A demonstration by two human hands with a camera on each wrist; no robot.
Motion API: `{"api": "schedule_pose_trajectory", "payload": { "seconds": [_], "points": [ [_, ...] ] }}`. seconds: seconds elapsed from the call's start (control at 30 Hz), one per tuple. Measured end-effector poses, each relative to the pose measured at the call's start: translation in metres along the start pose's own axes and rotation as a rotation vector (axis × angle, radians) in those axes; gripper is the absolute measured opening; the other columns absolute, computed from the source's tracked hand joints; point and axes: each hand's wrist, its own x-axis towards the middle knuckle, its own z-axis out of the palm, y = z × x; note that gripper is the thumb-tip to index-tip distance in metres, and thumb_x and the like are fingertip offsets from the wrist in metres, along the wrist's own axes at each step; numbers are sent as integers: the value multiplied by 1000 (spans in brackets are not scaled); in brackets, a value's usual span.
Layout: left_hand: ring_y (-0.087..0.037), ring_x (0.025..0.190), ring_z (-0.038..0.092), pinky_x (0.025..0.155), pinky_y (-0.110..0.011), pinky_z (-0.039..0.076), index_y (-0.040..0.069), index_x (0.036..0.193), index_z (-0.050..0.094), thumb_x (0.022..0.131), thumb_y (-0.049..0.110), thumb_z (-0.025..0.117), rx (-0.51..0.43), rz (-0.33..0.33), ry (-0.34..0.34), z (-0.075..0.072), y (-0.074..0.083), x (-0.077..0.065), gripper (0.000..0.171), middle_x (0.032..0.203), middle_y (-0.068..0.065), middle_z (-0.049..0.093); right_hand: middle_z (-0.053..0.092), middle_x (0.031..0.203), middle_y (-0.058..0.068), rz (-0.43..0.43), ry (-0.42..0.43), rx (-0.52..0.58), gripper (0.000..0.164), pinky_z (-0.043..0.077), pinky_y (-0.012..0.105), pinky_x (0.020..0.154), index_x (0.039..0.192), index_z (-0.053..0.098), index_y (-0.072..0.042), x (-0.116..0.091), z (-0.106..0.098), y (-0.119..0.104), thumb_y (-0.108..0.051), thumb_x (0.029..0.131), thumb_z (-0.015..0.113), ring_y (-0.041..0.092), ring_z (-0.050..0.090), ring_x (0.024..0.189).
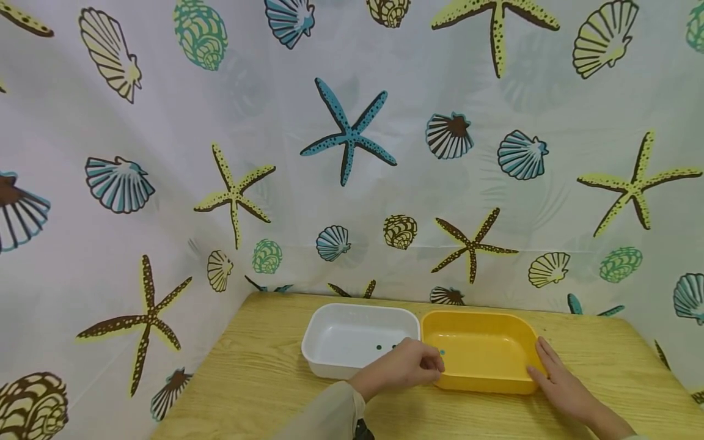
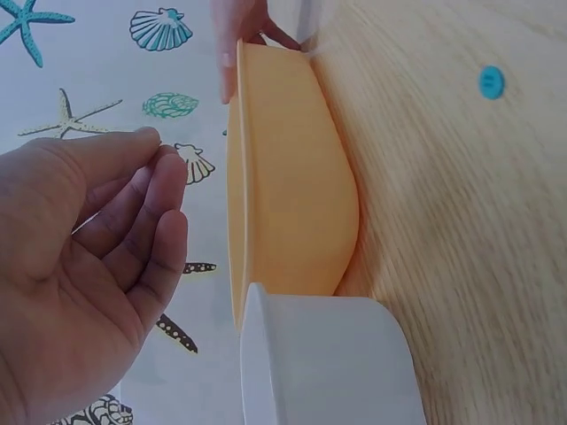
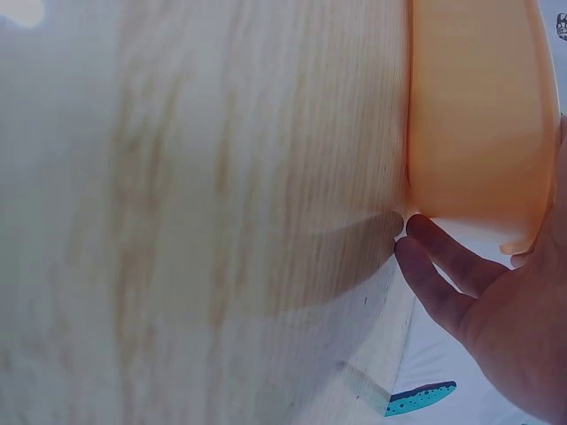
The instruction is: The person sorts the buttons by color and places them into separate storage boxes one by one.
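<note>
My left hand (image 1: 407, 366) is raised above the front edges where the white bin (image 1: 335, 365) and the yellow bin (image 1: 495, 385) meet. Its thumb and index fingertip come together, with the other fingers bent behind; whether something tiny sits between them, I cannot tell. A small blue dot, apparently a button (image 1: 442, 352), shows just past these fingertips, at the left of the yellow bin. My right hand (image 1: 566, 385) grips the yellow bin's right end, the thumb near the rim and the other fingers along the outer wall. In the right wrist view, fingertips (image 3: 425, 228) reach the bin's lower edge.
Two small dark green buttons (image 1: 379, 347) lie in the white bin. On the wooden table (image 2: 443, 221), a teal button (image 2: 492, 82) lies on the near side of the bins. A curtain (image 1: 308, 201) printed with shells and starfish hangs behind the table and at its sides.
</note>
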Motion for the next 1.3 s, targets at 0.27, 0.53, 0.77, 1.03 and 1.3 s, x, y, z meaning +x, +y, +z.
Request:
{"api": "schedule_pose_trajectory", "payload": {
  "seconds": [0.27,0.53,0.77,1.03,1.3],
  "points": [
    [0,68,57,63,-18,47,8,93,72,88,10,67,-53,-98,56,4,-3,17,7,75,11,64,-3,150,33,-3,4,3,79,10,66,101,143,6,16,0,0,0,-40,101,41,51,2,135],
    [-1,68,56,62,-19,47,6,95,70,89,10,67,-102,-135,106,10,-7,28,9,77,10,63,-2,151,33,3,8,-5,79,10,66,101,144,5,16,1,0,2,-40,101,41,51,3,135],
    [-2,66,54,59,-19,46,3,96,70,87,8,67,-175,-147,191,24,-15,40,10,75,8,61,-2,151,32,-3,10,-8,79,10,66,101,144,6,15,3,1,4,-41,101,41,51,3,135],
    [-3,63,54,57,-18,46,2,95,69,87,8,67,-158,-141,197,32,-18,51,10,74,8,60,-4,151,32,15,-7,2,80,9,66,102,144,5,15,3,0,5,-42,101,40,51,1,136],
    [-5,61,53,55,-19,45,5,94,69,87,8,67,-154,-191,185,36,-17,58,8,72,8,58,-4,151,32,28,-15,-1,80,8,65,102,144,5,15,2,0,2,-42,101,40,50,1,136]
  ]
}}
